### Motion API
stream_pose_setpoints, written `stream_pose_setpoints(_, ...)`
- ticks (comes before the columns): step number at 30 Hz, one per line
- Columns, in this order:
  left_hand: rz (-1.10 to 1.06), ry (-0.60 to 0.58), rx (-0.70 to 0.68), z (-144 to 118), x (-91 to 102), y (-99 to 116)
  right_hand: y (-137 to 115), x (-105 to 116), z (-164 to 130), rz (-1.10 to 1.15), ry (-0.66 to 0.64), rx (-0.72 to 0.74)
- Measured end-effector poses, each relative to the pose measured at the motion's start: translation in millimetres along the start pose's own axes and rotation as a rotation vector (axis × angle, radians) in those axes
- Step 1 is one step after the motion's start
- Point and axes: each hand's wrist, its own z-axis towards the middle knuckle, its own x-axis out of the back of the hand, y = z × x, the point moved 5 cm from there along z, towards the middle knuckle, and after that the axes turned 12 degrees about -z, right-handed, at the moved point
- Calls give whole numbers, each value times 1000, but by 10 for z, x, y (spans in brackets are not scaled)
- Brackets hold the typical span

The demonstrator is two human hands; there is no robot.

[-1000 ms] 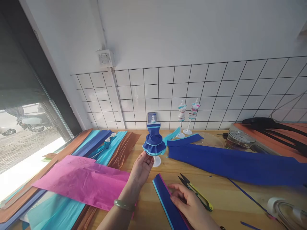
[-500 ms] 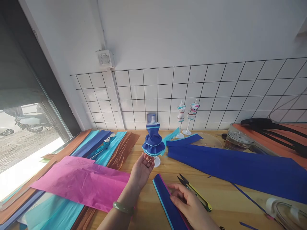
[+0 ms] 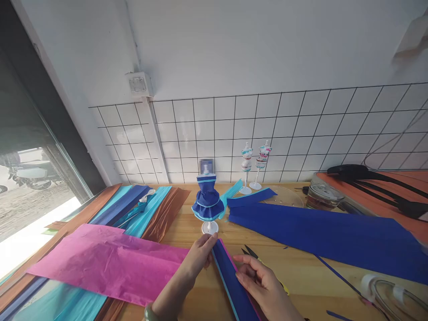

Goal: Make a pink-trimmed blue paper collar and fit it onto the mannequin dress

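Note:
A small mannequin in a dark blue paper dress [image 3: 207, 201] with light blue trim stands on a white stand on the wooden table [image 3: 301, 285]. In front of it lies a folded strip of dark blue, light blue and pink paper [image 3: 230, 276]. My left hand [image 3: 197, 258] touches the strip's far left edge with its fingertips. My right hand [image 3: 264, 287] rests flat on the strip's right side, fingers together. Small yellow-handled snips [image 3: 249, 253] lie just beyond my right hand, partly hidden by it.
A pink tissue sheet [image 3: 107, 263] and blue, teal and brown sheets [image 3: 140, 207] lie on the left. A long dark blue sheet [image 3: 321, 234] stretches right. Two small mannequins [image 3: 252, 167], a glass jar [image 3: 323, 196], an orange mat and tape roll [image 3: 371, 283] stand around.
My left hand has left the dress's hem and come down to the folded strip's far end. The view has shifted slightly; my right hand stays on the strip.

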Motion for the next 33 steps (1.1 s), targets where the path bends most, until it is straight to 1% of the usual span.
stream_pose_setpoints(4,24,-129,25,-77,-74,-3,-17,-9,-20,-17,9,10)
stream_pose_setpoints(7,-28,-190,24,-101,-95,11,-7,88,-25,-186,85,38)
stream_pose_setpoints(10,-61,-176,53,-79,-69,-4,-20,314,-31,-473,281,103)
stream_pose_setpoints(12,-62,-167,68,-55,-49,-27,-19,460,-37,-668,396,120)
stream_pose_setpoints(13,-56,-161,73,-42,-36,-41,-4,510,-34,-752,416,118)
stream_pose_setpoints(15,-43,-139,78,-15,-7,-72,46,562,-16,-884,386,113)
stream_pose_setpoints(17,-30,-117,80,7,20,-99,95,592,-2,-979,355,121)
stream_pose_setpoints(19,-21,-103,78,21,40,-113,124,632,2,-1040,372,121)
stream_pose_setpoints(22,-15,-98,69,20,52,-103,100,686,-8,-1083,443,103)
stream_pose_setpoints(24,-19,-105,63,11,51,-86,6,662,-29,-1051,484,174)
stream_pose_setpoints(26,-23,-110,59,4,50,-70,-96,583,-51,-933,453,255)
stream_pose_setpoints(27,-26,-112,55,2,49,-64,-126,535,-55,-860,409,252)
stream_pose_setpoints(29,-31,-115,49,3,49,-57,-127,441,-54,-778,309,140)
stream_pose_setpoints(31,-39,-120,46,3,45,-53,-104,373,-65,-767,261,24)
stream_pose_setpoints(33,-50,-128,43,0,39,-46,-95,318,-75,-701,239,6)
